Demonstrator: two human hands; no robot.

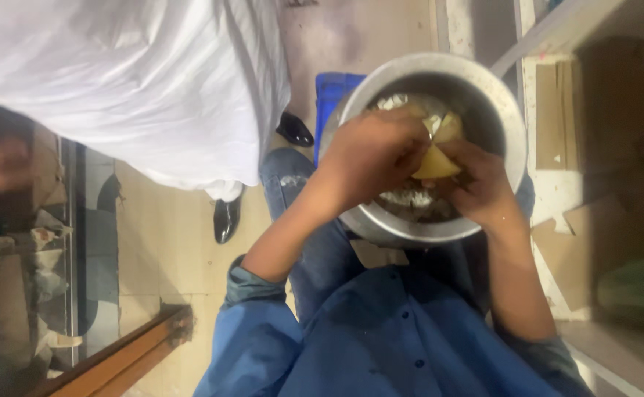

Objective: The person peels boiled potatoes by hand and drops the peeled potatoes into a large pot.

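A large round metal pot [509, 117] sits in front of my lap, holding a whitish crumbly filling [408, 197]. Both my hands are over its mouth. My left hand [372, 156] and my right hand [483, 187] together pinch a folded piece of yellow dough [439, 158], shaped like a cone. The fingertips of both hands meet on it. Part of the filling is hidden under my hands.
A person in a white garment [138, 81] and black shoes [226, 219] stands close on the left. A blue crate [333, 92] lies behind the pot. Cardboard pieces [579, 242] and a shelf [616, 110] are on the right. A wooden rail [116, 360] runs at lower left.
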